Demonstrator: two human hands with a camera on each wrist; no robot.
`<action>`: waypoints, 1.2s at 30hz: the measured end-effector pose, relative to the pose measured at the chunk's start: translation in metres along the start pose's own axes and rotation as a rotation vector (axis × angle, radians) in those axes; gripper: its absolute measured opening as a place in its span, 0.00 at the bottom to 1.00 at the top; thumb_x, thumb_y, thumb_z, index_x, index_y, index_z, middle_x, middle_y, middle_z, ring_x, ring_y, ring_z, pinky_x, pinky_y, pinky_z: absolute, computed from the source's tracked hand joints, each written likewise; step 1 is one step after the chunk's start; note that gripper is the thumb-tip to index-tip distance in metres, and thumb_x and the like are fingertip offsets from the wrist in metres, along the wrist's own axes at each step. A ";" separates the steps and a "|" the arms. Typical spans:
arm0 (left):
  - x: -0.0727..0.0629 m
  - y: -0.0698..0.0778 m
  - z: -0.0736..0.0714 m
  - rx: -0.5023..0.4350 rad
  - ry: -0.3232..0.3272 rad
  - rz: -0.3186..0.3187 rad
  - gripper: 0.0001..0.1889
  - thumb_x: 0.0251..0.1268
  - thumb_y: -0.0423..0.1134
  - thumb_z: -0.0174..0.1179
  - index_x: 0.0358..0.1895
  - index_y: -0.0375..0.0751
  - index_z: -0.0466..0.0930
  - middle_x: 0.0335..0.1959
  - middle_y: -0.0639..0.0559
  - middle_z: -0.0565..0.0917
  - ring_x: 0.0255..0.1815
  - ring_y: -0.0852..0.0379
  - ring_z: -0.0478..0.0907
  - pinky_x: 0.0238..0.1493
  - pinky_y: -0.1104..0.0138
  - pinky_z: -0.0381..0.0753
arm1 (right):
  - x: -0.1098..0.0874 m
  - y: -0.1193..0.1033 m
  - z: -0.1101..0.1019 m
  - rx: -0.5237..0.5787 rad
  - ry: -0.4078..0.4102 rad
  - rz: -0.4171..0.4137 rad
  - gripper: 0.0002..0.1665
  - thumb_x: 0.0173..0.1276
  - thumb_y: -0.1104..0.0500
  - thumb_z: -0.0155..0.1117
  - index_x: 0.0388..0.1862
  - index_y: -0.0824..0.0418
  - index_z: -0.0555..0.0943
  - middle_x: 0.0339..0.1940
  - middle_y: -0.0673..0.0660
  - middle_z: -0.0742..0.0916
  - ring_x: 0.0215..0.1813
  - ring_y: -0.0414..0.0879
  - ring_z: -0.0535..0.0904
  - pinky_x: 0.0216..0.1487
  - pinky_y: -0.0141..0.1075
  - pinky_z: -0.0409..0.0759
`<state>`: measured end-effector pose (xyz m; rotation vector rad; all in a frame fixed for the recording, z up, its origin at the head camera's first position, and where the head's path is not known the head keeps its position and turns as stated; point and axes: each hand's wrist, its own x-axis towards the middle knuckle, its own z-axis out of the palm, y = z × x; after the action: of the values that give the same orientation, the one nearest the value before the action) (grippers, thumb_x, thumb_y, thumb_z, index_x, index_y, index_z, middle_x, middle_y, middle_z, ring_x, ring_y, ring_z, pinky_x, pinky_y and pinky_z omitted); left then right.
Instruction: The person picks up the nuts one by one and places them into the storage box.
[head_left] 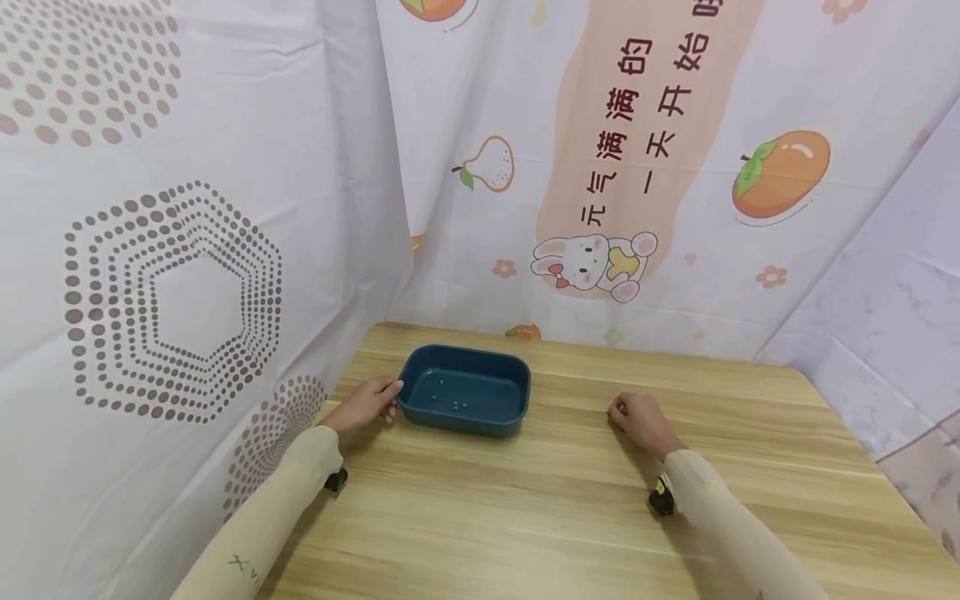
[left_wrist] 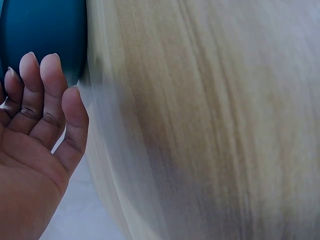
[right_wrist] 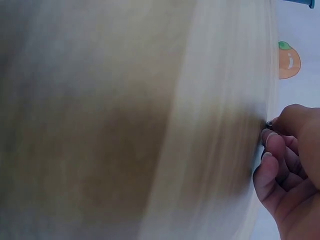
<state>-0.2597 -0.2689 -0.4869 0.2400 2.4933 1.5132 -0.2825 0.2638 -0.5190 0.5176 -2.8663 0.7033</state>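
Note:
A dark blue rectangular bin (head_left: 463, 427) stands at the back left of the wooden table, with several tiny metal nuts (head_left: 455, 407) scattered over its floor. At the bin's left end, my left hand (head_left: 371, 402) grips the rim; its slightly bent fingers (left_wrist: 50, 75) lie along the outer wall in the left wrist view, and the thumb is hidden there. To the right of the bin, my right hand (head_left: 641, 421) is low over the tabletop. Between its thumb and forefinger it pinches a tiny shiny metal nut (right_wrist: 269, 123), mostly covered by the fingertips.
The wood-grain table (head_left: 480, 517) runs back to a printed curtain (head_left: 480, 250) with fruit and a rabbit. Another patterned curtain (head_left: 300, 208) hangs close along the left side, beside my left arm. Small black devices (head_left: 661, 497) are strapped at the wrists.

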 end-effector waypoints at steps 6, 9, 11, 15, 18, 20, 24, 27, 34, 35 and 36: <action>0.000 0.001 0.000 -0.012 0.000 -0.005 0.19 0.86 0.47 0.45 0.39 0.35 0.73 0.31 0.45 0.77 0.30 0.53 0.77 0.35 0.61 0.84 | 0.003 -0.002 0.000 -0.023 0.005 0.012 0.08 0.69 0.68 0.61 0.31 0.62 0.85 0.30 0.56 0.88 0.32 0.46 0.80 0.34 0.41 0.80; 0.000 0.001 0.000 -0.016 -0.002 -0.005 0.19 0.87 0.47 0.45 0.39 0.35 0.73 0.31 0.45 0.77 0.30 0.53 0.77 0.35 0.61 0.84 | 0.004 -0.004 -0.001 -0.031 0.002 0.017 0.07 0.67 0.68 0.61 0.30 0.62 0.85 0.29 0.55 0.88 0.31 0.47 0.80 0.34 0.41 0.79; 0.000 0.002 0.000 -0.018 -0.002 -0.004 0.19 0.87 0.47 0.45 0.39 0.35 0.73 0.31 0.45 0.77 0.30 0.53 0.77 0.35 0.62 0.84 | 0.004 -0.005 -0.001 -0.034 0.000 0.020 0.07 0.66 0.69 0.62 0.30 0.63 0.85 0.28 0.55 0.87 0.31 0.47 0.79 0.34 0.42 0.79; 0.000 0.001 -0.001 -0.014 -0.002 -0.002 0.19 0.87 0.47 0.45 0.39 0.35 0.73 0.30 0.45 0.78 0.30 0.53 0.77 0.35 0.62 0.85 | 0.004 -0.006 -0.001 -0.037 0.005 0.022 0.07 0.66 0.69 0.62 0.30 0.63 0.85 0.28 0.55 0.87 0.31 0.47 0.79 0.35 0.43 0.80; 0.001 0.001 -0.001 -0.004 -0.005 0.003 0.19 0.87 0.48 0.45 0.38 0.36 0.73 0.30 0.45 0.78 0.29 0.53 0.77 0.35 0.62 0.85 | 0.003 -0.006 -0.001 -0.027 0.000 0.034 0.07 0.67 0.68 0.62 0.30 0.62 0.84 0.28 0.55 0.87 0.31 0.47 0.79 0.35 0.43 0.80; 0.001 0.000 -0.001 0.006 -0.009 0.011 0.20 0.87 0.48 0.45 0.38 0.36 0.73 0.30 0.45 0.78 0.29 0.53 0.77 0.35 0.62 0.85 | 0.002 -0.008 -0.001 -0.016 -0.008 0.047 0.07 0.68 0.67 0.61 0.31 0.62 0.84 0.29 0.55 0.87 0.31 0.46 0.79 0.35 0.42 0.79; 0.000 0.000 0.000 0.013 -0.005 0.011 0.19 0.87 0.47 0.45 0.37 0.36 0.73 0.30 0.45 0.78 0.29 0.52 0.77 0.35 0.61 0.85 | -0.002 -0.010 -0.001 0.008 -0.011 0.051 0.07 0.70 0.67 0.60 0.33 0.62 0.84 0.29 0.55 0.87 0.30 0.45 0.78 0.34 0.41 0.79; 0.000 0.001 0.000 0.006 0.001 0.001 0.19 0.87 0.47 0.45 0.38 0.37 0.74 0.30 0.44 0.78 0.30 0.51 0.77 0.35 0.61 0.85 | -0.004 -0.011 -0.001 0.020 0.001 0.039 0.07 0.70 0.67 0.60 0.33 0.62 0.84 0.29 0.55 0.87 0.30 0.46 0.79 0.33 0.41 0.79; 0.001 0.000 -0.001 0.002 -0.004 0.001 0.19 0.87 0.48 0.45 0.38 0.36 0.74 0.30 0.44 0.78 0.29 0.51 0.77 0.35 0.61 0.84 | -0.004 -0.011 0.000 0.015 0.008 0.042 0.07 0.71 0.66 0.60 0.34 0.62 0.83 0.29 0.54 0.86 0.30 0.45 0.79 0.34 0.42 0.79; 0.001 0.000 -0.001 0.003 -0.004 0.001 0.20 0.87 0.48 0.45 0.37 0.36 0.74 0.30 0.44 0.78 0.29 0.52 0.77 0.35 0.61 0.84 | -0.004 -0.011 0.000 0.013 0.008 0.040 0.06 0.71 0.66 0.60 0.34 0.62 0.83 0.29 0.54 0.86 0.30 0.45 0.79 0.34 0.42 0.79; 0.001 -0.001 -0.001 0.006 -0.004 0.001 0.20 0.87 0.48 0.45 0.37 0.36 0.74 0.30 0.44 0.78 0.29 0.52 0.77 0.35 0.61 0.84 | -0.004 -0.011 0.000 0.013 0.008 0.038 0.06 0.71 0.66 0.60 0.34 0.62 0.83 0.29 0.54 0.87 0.31 0.45 0.79 0.34 0.42 0.79</action>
<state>-0.2614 -0.2697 -0.4873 0.2443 2.4955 1.5043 -0.2746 0.2558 -0.5154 0.4617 -2.8737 0.7283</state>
